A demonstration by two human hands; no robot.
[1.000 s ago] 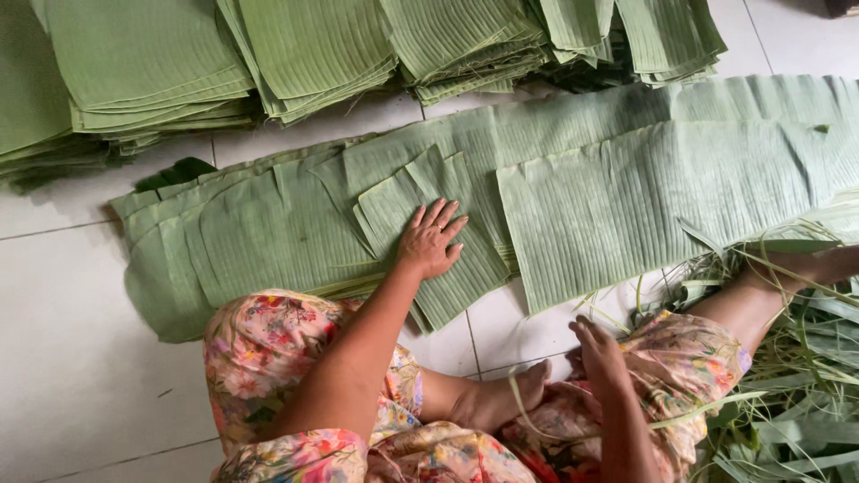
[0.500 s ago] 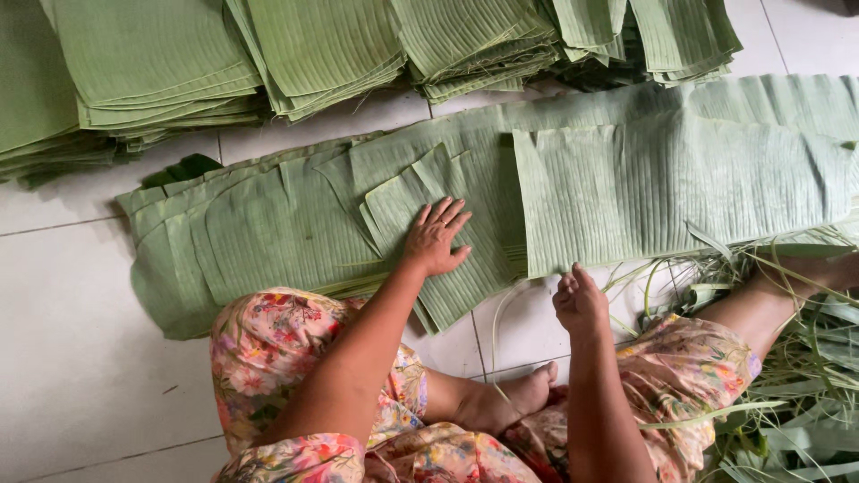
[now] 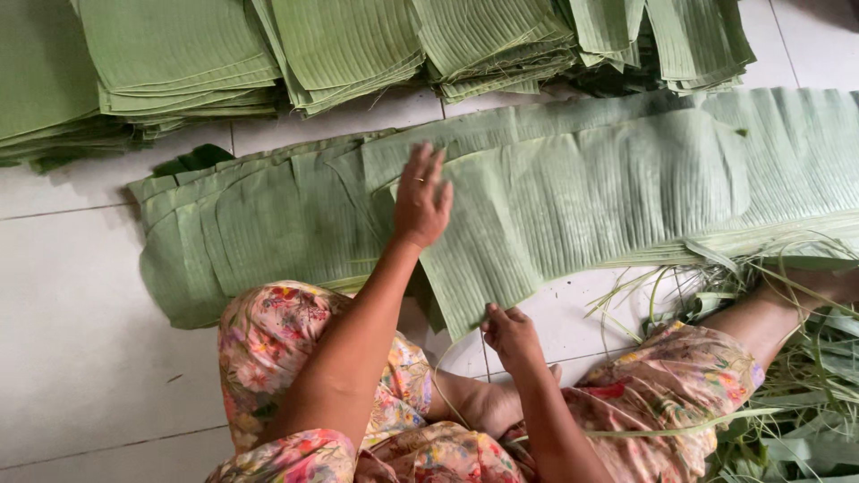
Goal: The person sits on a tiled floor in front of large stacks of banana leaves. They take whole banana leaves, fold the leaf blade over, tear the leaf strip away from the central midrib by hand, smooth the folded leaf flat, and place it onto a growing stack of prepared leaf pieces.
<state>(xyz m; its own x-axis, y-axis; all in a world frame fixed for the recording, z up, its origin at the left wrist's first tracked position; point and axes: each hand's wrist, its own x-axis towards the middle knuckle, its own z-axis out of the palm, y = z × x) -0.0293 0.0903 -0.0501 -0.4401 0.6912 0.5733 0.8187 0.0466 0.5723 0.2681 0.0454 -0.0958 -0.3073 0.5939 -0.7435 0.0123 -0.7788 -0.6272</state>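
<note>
Pale grey floor tiles with thin dark grout lines made up the working surface, and the person sat right on them, legs folded, in floral-print clothing. Along the far edge ran a row of neat stacks of cut banana leaf, each pile squared off and ribbed with fine parallel veins. Nearer lay a long overlapping spread of leaf sheets, duller green and reaching from the left across to the right edge. On top of that spread sat the top leaf piece, lighter green, ribbed, its lower corner hanging down over the tile towards the knees. The left hand hovered flat, fingers spread wide and gripping nothing, over that piece's left edge with a ring on one finger. The right hand had pinched the sheet's lower corner between fingertips, a narrow hold on the leaf. At the right, a tangle of stripped leaf ribs and scraps lay piled around the leg. No packages, labels or signs showed.
</note>
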